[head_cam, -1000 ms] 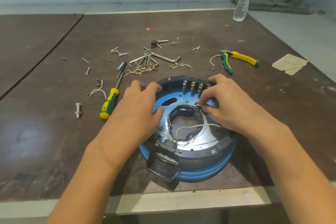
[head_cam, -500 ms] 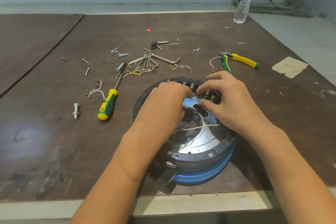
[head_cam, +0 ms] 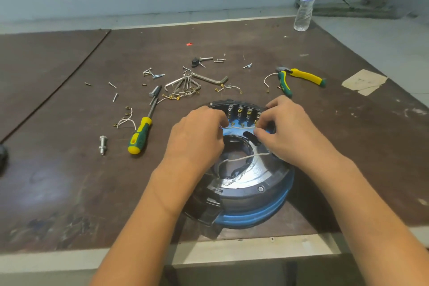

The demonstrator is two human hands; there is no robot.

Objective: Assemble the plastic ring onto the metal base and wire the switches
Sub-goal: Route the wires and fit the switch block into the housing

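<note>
The left hand [head_cam: 197, 137] has joined the right hand [head_cam: 287, 134] at the switches [head_cam: 240, 112], both pinching 1 wire [head_cam: 236, 127], so wiring looks begun.

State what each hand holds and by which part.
The left hand and right hand each appear to pinch one end of a white wire, stretched near the switches.

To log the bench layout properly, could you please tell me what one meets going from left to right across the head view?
From the left: bolt → screwdriver → left hand → right hand → paper scrap.
</note>
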